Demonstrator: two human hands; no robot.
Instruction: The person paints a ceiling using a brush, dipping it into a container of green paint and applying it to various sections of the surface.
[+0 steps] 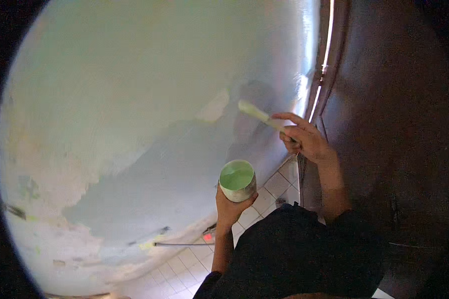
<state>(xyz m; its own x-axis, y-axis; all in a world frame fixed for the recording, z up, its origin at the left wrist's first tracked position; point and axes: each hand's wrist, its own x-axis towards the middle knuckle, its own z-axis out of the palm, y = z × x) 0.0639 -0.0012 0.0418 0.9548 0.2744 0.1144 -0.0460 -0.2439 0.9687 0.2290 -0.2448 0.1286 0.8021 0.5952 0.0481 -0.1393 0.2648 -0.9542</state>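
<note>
Much of the wall (134,74) before you wore pale green, from its left side up across the top; that part looked covered, though its evenness was hard to judge. Toward the wall's lower left corner, whitish and darker blotches broke the colour, so that stretch seemed unfinished. Next, a blue-grey area (149,194) with a ragged border spread toward the lower edge and up to the right, and it appeared to be most of what was left. A thin rod (184,244) lay by that lower edge, near the floor tiles (189,264). A lighter patch (214,106) stood out farther up.

Your left hand (229,208) held the cup (238,196), fingers curled around its lower side; green paint (239,175) remained inside. Just above, the brush (254,111) pointed up and left; you could not tell whether its tip touched the wall. Your right hand (307,140) pinched its handle, forefinger stretched forward, near the wall's right edge and the brown panel (389,99).
</note>
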